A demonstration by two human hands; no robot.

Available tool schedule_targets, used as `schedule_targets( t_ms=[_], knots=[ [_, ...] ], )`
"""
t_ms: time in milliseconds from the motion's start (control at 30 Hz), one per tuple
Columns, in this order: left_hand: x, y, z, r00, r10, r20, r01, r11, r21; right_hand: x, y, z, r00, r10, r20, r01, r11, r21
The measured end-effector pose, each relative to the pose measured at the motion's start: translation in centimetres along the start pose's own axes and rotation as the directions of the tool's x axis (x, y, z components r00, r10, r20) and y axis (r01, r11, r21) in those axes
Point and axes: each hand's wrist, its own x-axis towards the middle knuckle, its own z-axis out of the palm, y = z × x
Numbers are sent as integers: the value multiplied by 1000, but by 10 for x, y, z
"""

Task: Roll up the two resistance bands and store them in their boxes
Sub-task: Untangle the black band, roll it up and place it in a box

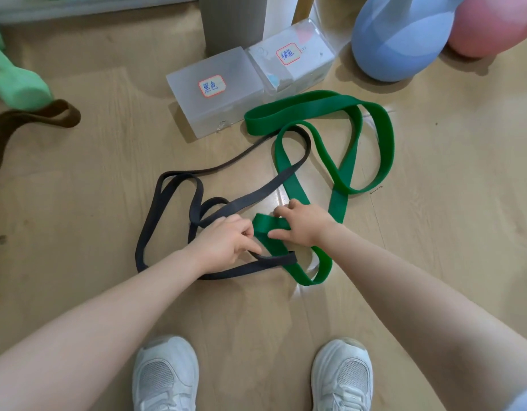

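The green band [315, 126] is gripped by both the left hand [226, 241] and right hand [300, 225] mid-floor [108, 292], crossing the black band [173, 185]; if rolled now, both could tangle.

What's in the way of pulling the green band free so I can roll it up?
The black band is. It crosses over the green band near the far loop and again just in front of the left hand, so the two are tangled. Both hands, the right hand too, are already on the green band, with nothing between them.
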Motion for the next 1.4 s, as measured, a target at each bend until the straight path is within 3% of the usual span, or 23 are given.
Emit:
schedule_targets(
  t_ms=[100, 200, 233, 300, 367, 433, 533, 567, 600, 667, 767, 867, 933, 1000, 1067, 1100, 1133, 1200, 1233, 1300, 1400],
  knots=[
    [-1, 0, 2, 1000, 4, -21, -5, 999, -33, -4, -22, 10, 996, 93, 0, -92, 992, 90],
    [-2, 1, 2, 998, 29, -57, -32, 999, -39, -1, -40, 20, 991, 134, 1, -134, 990, 48],
    [-3, 1, 2, 998, 34, -60, -36, 999, -37, -1, -41, 19, 984, 176, 22, -177, 979, 100],
    [-5, 0, 1, 995, 56, -85, -60, 997, -40, -2, -37, 10, 962, 261, 75, -270, 888, 373],
    [-8, -1, 1, 987, 101, -123, -106, 994, -35, -11, -31, -9, 939, 335, 84, -279, 593, 755],
    [-10, 1, -1, 986, 107, -132, -112, 993, -37, -24, -24, -35, 920, 385, 80, -147, 149, 978],
    [-11, 9, -16, 995, 75, -63, -74, 997, 16, -40, -7, -74, 878, 473, 77, 145, -415, 898],
    [-11, 11, -22, 999, 50, -3, -49, 996, 77, -46, 1, -87, 860, 503, 88, 225, -528, 819],
    [-12, 11, -29, 999, 12, 35, -17, 990, 143, -51, 10, -97, 835, 542, 93, 277, -560, 781],
    [-13, 12, -44, 994, -105, 21, 97, 965, 243, -64, 26, -106, 772, 633, 61, 289, -435, 852],
    [-15, 12, -59, 968, -246, -42, 239, 866, 440, -80, 47, -91, 673, 735, -83, 160, -35, 987],
    [-17, 8, -57, 946, -320, -48, 290, 771, 567, -89, 64, -52, 607, 770, -195, -168, 365, 916],
    [-18, 7, -47, 925, -380, 0, 303, 735, 607, -91, 63, -28, 631, 748, -208, -443, 567, 694],
    [-17, 7, -37, 900, -435, 38, 323, 720, 614, -84, 55, -8, 666, 733, -140, -512, 586, 628],
    [-15, 5, -30, 903, -428, 33, 336, 753, 566, -74, 39, -2, 661, 747, -74, -441, 466, 767],
    [-12, 4, -27, 917, -398, 20, 329, 784, 527, -71, 31, -4, 660, 738, -143, -387, 497, 777],
    [-10, 3, -24, 931, -365, 2, 317, 813, 488, -68, 24, -5, 671, 693, -263, -344, 605, 718],
    [-4, 1, -17, 952, -305, -35, 291, 858, 423, -65, 12, -9, 706, 487, -514, -175, 823, 540],
    [-1, 0, -13, 960, -275, -50, 272, 876, 397, -64, 5, -11, 734, 387, -558, -80, 865, 495],
    [5, 0, -6, 972, -223, -68, 233, 899, 371, -60, -4, -9, 816, 255, -519, -4, 900, 436],
    [14, 1, 1, 984, -168, -56, 176, 902, 395, -50, -10, 9, 913, 215, -346, -92, 936, 339]
  ],
)
